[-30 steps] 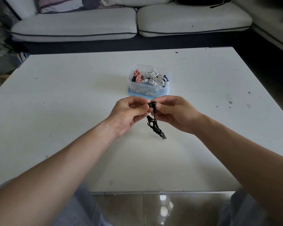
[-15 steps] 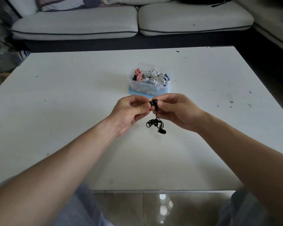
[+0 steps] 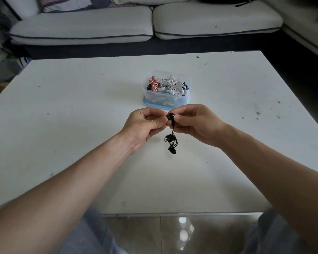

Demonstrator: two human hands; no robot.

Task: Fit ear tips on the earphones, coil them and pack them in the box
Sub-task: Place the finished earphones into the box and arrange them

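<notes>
White table, scuffed and speckled, both hands raised over its middle.

Black earphones hang from the hands, cord running near vertical, loose loops and the second earbud dangling lowest, just over the tabletop. Left hand and right hand each pinch the upper earbud, fingers curled closed. Beyond them, a clear plastic box holds coiled white and red-striped earphones. Farthest: grey sofa.

both forearms reach forward, left hand and right hand meeting fingertip to fingertip, fingers pinched closed.
</notes>
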